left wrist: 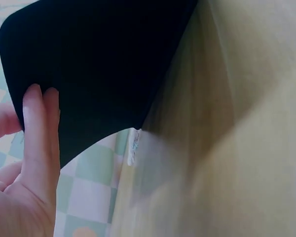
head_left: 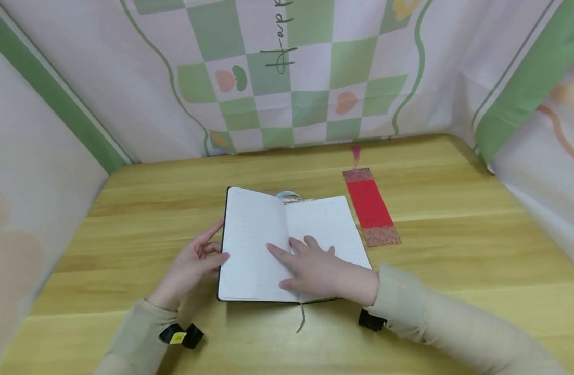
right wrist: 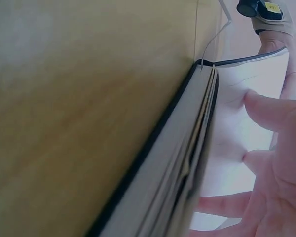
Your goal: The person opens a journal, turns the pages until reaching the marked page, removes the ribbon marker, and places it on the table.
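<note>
A notebook [head_left: 254, 219] with blank-looking white pages and a black cover [left wrist: 98, 59] lies spread on the table, its left side tilted up. My left hand [head_left: 190, 265] grips that raised left edge, thumb on the page and fingers behind the cover, as the left wrist view also shows. Across the centre fold, my right hand [head_left: 317, 268] rests with fingers spread, the fingertips touching the pages. In the right wrist view the thick page block [right wrist: 163, 163] shows edge-on beside the right hand [right wrist: 278, 163]. A thin ribbon marker [head_left: 303, 317] hangs from the bottom of the spine.
Right of the notebook lies a red bookmark [head_left: 368, 204] with patterned ends and a pink tassel [head_left: 356, 155]. Behind the notebook a small colourful item [head_left: 288, 196] peeks out, mostly hidden. A checked curtain [head_left: 310, 62] borders the wooden table [head_left: 455, 219] at the back.
</note>
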`<state>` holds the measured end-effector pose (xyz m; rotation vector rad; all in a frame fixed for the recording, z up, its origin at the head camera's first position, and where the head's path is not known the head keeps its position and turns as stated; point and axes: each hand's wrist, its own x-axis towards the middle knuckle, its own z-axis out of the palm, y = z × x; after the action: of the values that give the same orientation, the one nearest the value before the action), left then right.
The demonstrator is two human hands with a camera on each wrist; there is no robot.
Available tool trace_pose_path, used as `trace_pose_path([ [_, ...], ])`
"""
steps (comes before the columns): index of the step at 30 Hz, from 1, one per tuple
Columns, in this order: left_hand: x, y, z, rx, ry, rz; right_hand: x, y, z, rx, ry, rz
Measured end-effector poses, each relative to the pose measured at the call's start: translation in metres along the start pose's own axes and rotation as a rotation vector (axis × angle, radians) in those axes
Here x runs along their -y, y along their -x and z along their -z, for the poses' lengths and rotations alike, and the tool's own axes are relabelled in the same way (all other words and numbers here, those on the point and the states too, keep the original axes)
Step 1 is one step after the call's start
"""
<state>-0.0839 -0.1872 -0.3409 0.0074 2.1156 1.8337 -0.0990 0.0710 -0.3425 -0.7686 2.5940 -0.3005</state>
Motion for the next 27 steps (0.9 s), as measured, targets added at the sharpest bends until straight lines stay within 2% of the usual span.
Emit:
trace_pose_path([
  [7,0.005,-0.001,0.0,-0.008,-0.015,0.018,-0.015,0.004,0.007,0.014,-0.041,0.046],
  [10,0.006,-0.001,-0.001,-0.008,-0.012,0.019,-0.032,0.003,0.013,0.006,-0.038,0.058],
  [17,0.006,-0.002,-0.001,-0.008,-0.002,0.013,-0.075,-0.007,0.028,-0.011,0.045,0.072],
  [22,0.006,-0.002,-0.002,-0.011,0.004,0.014,-0.092,-0.015,0.039,-0.004,0.039,0.054],
  [27,0.007,-0.002,-0.003,-0.02,0.004,0.022,-0.108,-0.028,0.048,-0.038,0.062,0.001],
])
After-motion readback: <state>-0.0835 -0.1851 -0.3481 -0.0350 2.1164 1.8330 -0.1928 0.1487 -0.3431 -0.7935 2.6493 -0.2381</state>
